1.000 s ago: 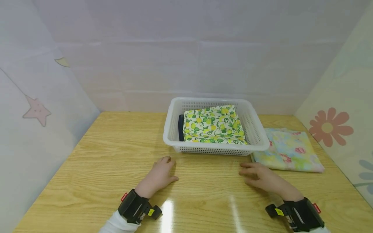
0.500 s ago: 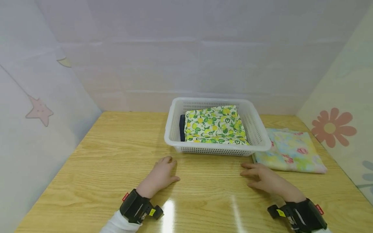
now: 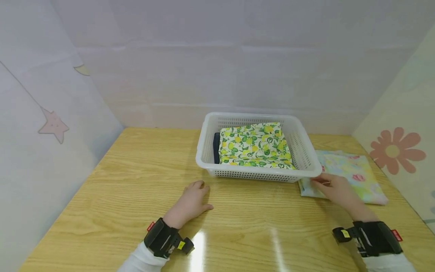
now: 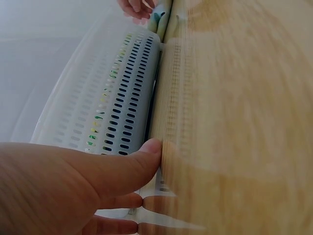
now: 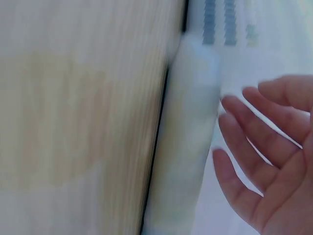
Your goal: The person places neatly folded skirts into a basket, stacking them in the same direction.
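Basket (image 3: 251, 175), white plastic with slotted walls, stands upright towards the back of the wood-grain tabletop (image 3: 244, 226). Inside it: lemon cloth (image 3: 255, 144), folded, printed in yellow and green on white; dark item (image 3: 216, 148) upright along its left side, nature unclear to me. Pastel cloth (image 3: 357, 172), folded flat on the tabletop, sits to the right of the basket, its left part hidden by the basket's front right corner. Right hand (image 3: 336, 189) is at the front left part of the pastel cloth, just beside that corner. Right wrist view, somewhat blurred: fingers (image 5: 257, 126) spread a little and slightly bent, gripping nothing, close to the cloth's folded edge; cannot tell whether they touch it. Left hand (image 3: 192, 200) rests on the tabletop in front of the basket's left end, well apart from the right hand; its fingers relaxed, thumb held out to the side, nothing in its grip. Black wrist unit with a small camera on each arm, left (image 3: 161, 238) and right (image 3: 377, 238), above white sleeves (image 3: 142, 258). Pale backdrop (image 3: 190, 68) behind; pink star (image 3: 54, 126) on the left wall, red flower (image 3: 392, 151) on the right.
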{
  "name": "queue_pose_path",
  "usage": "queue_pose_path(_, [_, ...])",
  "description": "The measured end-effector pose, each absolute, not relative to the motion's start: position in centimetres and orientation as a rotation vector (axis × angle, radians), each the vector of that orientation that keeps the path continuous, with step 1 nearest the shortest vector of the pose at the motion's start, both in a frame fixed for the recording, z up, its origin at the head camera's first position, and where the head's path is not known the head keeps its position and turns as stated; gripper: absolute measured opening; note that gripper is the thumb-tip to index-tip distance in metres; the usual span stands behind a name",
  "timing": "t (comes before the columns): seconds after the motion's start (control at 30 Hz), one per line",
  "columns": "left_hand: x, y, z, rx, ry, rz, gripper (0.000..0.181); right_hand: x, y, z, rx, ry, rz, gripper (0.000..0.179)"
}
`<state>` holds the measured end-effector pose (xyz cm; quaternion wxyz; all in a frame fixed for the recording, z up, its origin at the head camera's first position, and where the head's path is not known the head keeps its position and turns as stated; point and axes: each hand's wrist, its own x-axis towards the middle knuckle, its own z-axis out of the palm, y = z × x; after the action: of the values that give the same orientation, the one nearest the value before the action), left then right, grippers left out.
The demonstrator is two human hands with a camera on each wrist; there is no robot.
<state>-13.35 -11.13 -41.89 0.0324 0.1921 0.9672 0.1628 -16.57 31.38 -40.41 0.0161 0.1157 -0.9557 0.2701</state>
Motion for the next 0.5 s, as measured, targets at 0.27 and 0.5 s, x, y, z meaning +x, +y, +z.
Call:
queue_pose_path(0.27, [-13.3, -11.1, -42.0, 0.601, 2.990, 0.498, 0.059, -20.0, 34.6, -41.1, 0.388, -3.094, 0.619, 0.065])
queue_pose_path(0.5, [-13.3, -11.2, -42.0, 0.606, 2.991, 0.504, 0.058, -21.5, 36.3, -41.8, 0.423, -3.261, 0.529, 0.085])
